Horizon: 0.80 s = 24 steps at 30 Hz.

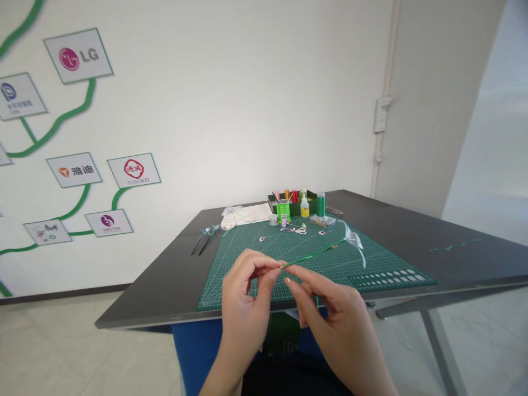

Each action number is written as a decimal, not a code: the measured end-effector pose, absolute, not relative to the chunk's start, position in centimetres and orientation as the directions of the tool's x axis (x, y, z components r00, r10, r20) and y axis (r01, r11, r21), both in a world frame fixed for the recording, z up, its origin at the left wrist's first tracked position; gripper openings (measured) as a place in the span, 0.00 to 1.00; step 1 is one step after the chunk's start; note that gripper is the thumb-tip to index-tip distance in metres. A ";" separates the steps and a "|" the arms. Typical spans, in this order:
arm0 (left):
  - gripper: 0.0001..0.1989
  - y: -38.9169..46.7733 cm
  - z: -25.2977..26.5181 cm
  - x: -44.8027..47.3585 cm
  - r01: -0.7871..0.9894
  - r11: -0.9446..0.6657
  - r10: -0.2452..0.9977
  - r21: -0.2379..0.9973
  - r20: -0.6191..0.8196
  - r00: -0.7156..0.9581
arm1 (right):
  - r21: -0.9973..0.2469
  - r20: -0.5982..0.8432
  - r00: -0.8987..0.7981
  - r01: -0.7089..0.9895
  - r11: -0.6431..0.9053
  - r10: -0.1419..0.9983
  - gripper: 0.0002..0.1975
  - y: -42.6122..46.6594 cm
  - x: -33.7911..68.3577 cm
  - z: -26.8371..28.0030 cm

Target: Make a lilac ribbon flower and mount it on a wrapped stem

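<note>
A pale white-blue fabric flower (352, 240) with thin, drooping strips tops a slim green-wrapped stem (313, 255). My left hand (249, 297) pinches the lower end of this stem between thumb and fingers. Close against it, my right hand (330, 311) has its index fingertip at the stem, with the thumb a little below and apart. The other right fingers curl inward, and a short green strand shows beside them; what they grip is hidden. The flower points to the right, above the green cutting mat (247, 269).
Scissors (300, 231), a green can (283, 211), a glue bottle (304, 207) and a green thread spool (320, 204) stand or lie towards the back. Behind them is a dark box (272, 204) of spools. Two finished stems (208, 241) and a white cloth (251, 213) lie at left.
</note>
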<state>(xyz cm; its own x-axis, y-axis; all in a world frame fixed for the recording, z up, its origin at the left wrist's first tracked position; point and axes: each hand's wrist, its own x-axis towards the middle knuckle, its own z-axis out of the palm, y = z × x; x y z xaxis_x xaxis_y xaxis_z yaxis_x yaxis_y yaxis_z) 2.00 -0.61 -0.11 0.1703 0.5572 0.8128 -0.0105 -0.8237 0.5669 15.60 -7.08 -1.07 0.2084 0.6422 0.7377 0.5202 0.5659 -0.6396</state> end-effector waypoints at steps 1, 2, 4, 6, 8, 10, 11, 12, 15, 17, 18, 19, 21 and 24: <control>0.08 -0.7 -0.1 2.0 0.011 -0.836 0.542 0.548 0.824 0.166 | -0.659 0.722 0.212 0.500 0.562 0.659 0.15 -7.1 15.6 -1.0; 0.08 -0.8 -0.1 2.0 0.033 -0.847 0.528 0.530 0.834 0.160 | -0.678 0.707 0.219 0.478 0.558 0.672 0.15 -7.1 15.6 -0.9; 0.08 -0.9 -0.1 2.1 0.074 -0.866 0.501 0.495 0.853 0.148 | -0.712 0.682 0.233 0.429 0.556 0.693 0.15 -7.0 15.6 -0.9; 0.08 -1.0 -0.1 2.2 0.113 -0.878 0.477 0.465 0.867 0.141 | -0.739 0.660 0.249 0.386 0.552 0.709 0.15 -6.9 15.7 -0.9; 0.08 -1.0 -0.1 2.2 0.146 -0.886 0.458 0.440 0.878 0.137 | -0.759 0.641 0.256 0.355 0.546 0.724 0.15 -6.8 15.7 -1.2; 0.08 -1.0 0.0 2.2 0.170 -0.889 0.449 0.425 0.883 0.139 | -0.775 0.623 0.260 0.331 0.538 0.737 0.15 -6.7 15.8 -1.5; 0.08 -1.0 0.0 2.2 0.175 -0.888 0.449 0.424 0.882 0.142 | -0.782 0.615 0.263 0.320 0.534 0.743 0.14 -6.7 15.9 -1.6; 0.08 -1.0 0.0 2.2 0.175 -0.887 0.452 0.427 0.880 0.147 | -0.790 0.606 0.266 0.309 0.529 0.749 0.14 -6.6 15.9 -1.8; 0.08 -0.9 0.2 2.1 0.154 -0.876 0.479 0.457 0.861 0.169 | -0.805 0.587 0.275 0.295 0.514 0.762 0.14 -6.5 16.1 -1.9; 0.08 -0.8 0.3 2.0 0.129 -0.860 0.510 0.494 0.839 0.189 | -0.808 0.582 0.275 0.301 0.506 0.766 0.15 -6.4 16.2 -1.8; 0.07 -0.7 0.3 2.0 0.114 -0.851 0.526 0.513 0.826 0.202 | -0.807 0.582 0.275 0.309 0.503 0.765 0.15 -6.4 16.2 -1.7; 0.07 -0.7 0.3 2.0 0.099 -0.841 0.540 0.532 0.814 0.213 | -0.805 0.584 0.275 0.316 0.502 0.764 0.16 -6.5 16.3 -1.6; 0.08 -0.5 0.4 1.9 0.077 -0.827 0.558 0.557 0.796 0.234 | -0.802 0.588 0.280 0.323 0.503 0.759 0.16 -6.5 16.4 -1.5; 0.09 -0.4 0.4 1.9 0.068 -0.831 0.550 0.552 0.797 0.250 | -0.805 0.585 0.276 0.307 0.507 0.762 0.15 -6.6 16.4 -1.5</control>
